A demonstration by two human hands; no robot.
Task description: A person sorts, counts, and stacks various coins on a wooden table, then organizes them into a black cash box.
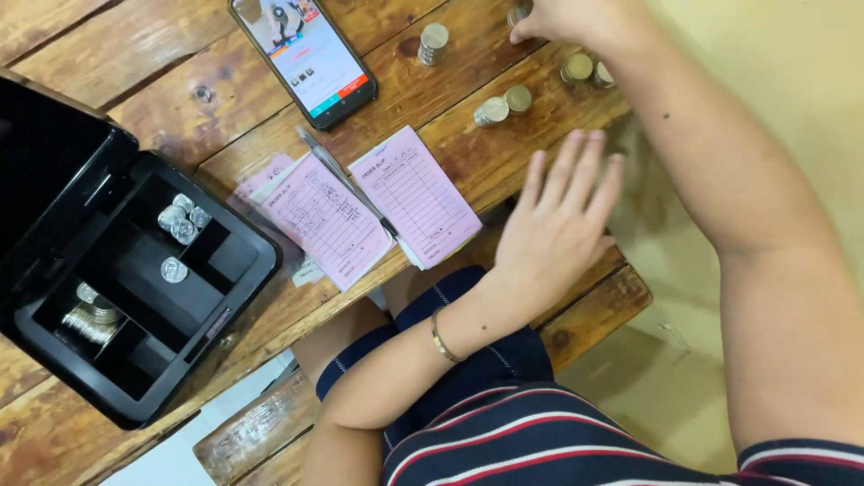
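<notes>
Coin stacks short, silver and gold, upright.

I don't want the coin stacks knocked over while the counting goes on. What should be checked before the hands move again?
1. Coin stacks upright: ok.
2. Right hand at the far stacks; grip on a coin: cannot tell.
3. Left hand flat, open, clear of the stacks: ok.
4. Cash box open, coins in its compartments: ok.
5. Pink slips and pen away from the stacks: ok.
6. Phone lying clear of the coins: ok.
</notes>
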